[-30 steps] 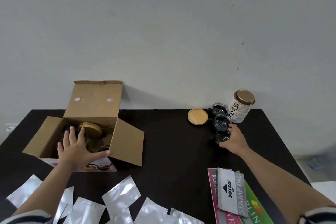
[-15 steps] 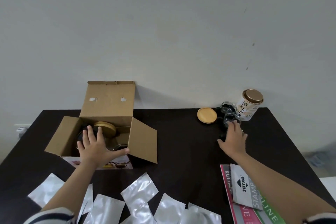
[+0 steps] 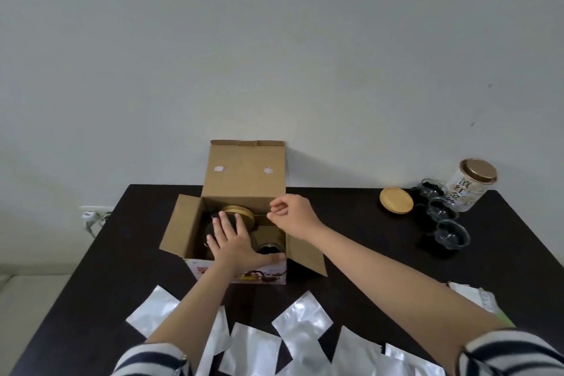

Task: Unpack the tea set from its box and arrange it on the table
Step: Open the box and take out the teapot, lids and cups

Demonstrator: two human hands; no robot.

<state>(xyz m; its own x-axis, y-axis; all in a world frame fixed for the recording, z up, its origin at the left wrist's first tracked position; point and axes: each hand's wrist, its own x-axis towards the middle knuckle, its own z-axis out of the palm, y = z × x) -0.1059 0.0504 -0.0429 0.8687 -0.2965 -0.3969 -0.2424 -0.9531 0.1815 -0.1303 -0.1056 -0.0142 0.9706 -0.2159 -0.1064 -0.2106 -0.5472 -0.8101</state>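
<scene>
You are mid-unpacking: three small glass cups [image 3: 444,217] already sit in a row at the far right of the desk [image 3: 351,256], just beside a round wooden lid [image 3: 396,200] and a paper-labelled tin [image 3: 471,183] with a metallic top, while the teapot [image 3: 213,224], dark and rounded with a bamboo-coloured lid, is still down in the box [image 3: 244,180]. Your left hand [image 3: 233,243] lies flat on the pot, fingers [image 3: 224,223] spread, thumb out along the box's front edge; it grips nothing that I can see. Your right hand [image 3: 290,215] hovers at the box's right rim, its fingers curled loosely, thumb and forefinger close but pinching nothing clear. Next, I judge, both hands should reach down around the smooth pot and lift it straight up past the stiff cardboard flaps. Crinkled silver foil pouches [image 3: 300,328] litter the near edge
</scene>
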